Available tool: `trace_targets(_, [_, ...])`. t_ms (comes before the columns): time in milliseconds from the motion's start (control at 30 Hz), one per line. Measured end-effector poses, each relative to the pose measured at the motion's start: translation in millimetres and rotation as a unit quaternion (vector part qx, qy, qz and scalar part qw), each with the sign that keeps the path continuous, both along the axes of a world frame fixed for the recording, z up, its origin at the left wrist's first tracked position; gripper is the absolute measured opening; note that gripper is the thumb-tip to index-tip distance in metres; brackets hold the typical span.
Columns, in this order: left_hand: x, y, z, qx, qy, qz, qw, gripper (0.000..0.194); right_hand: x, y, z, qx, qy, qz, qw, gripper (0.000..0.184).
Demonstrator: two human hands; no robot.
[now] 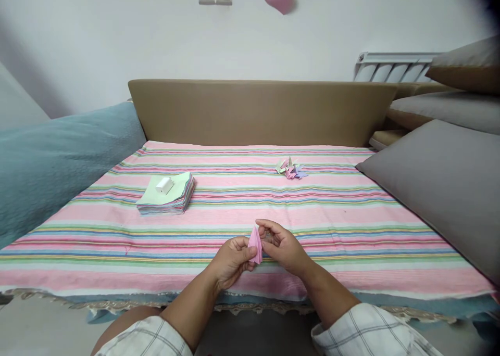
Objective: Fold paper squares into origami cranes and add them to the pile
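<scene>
A small folded piece of pink paper [255,245], narrow and pointed at the top, stands upright above the striped cover. My left hand [233,259] pinches its lower left part, with the thumb across the front. At the paper's right edge is my right hand [284,245], thumb and index finger apart and the other fingers curled. Its fingertips are very close to the paper; whether they touch it I cannot tell.
A pink striped cover [234,205] lies over the seat. On its left is a stack of coloured paper sheets [177,189] with a small white block [164,185] on top. Several folded paper pieces [291,169] sit farther back. Grey cushions [437,179] flank the right, a blue-green cushion [66,158] the left.
</scene>
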State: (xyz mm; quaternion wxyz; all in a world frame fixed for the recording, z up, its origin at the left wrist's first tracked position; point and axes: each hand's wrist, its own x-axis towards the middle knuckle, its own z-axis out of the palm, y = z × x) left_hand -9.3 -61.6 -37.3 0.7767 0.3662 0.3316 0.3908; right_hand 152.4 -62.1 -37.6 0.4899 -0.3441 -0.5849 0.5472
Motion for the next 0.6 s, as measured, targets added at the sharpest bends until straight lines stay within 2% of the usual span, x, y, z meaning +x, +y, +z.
trace_targets(133, [0.7, -0.1, -0.7, 0.006, 0.016, -0.003, 1.0, 0.036, 5.8, 0.5, 4.3, 0.097, -0.099, -0.026, 0.99, 0.041])
trace_targets(333, [-0.3, 0.4, -4.1, 0.017, 0.031, -0.002, 0.999, 0.035, 11.0, 2.0, 10.5, 0.233, -0.19, -0.085, 0.95, 0.033])
trace_targets(467, [-2.8, 0.8, -4.9, 0.035, 0.051, -0.015, 0.998, 0.033, 14.6, 2.3, 12.7, 0.269, -0.215, -0.091, 0.935, 0.027])
trace_targets(600, [-6.0, 0.7, -0.5, 0.06, 0.083, -0.066, 0.993, 0.033, 19.0, 0.2, 17.9, 0.259, -0.216, -0.055, 0.94, 0.017])
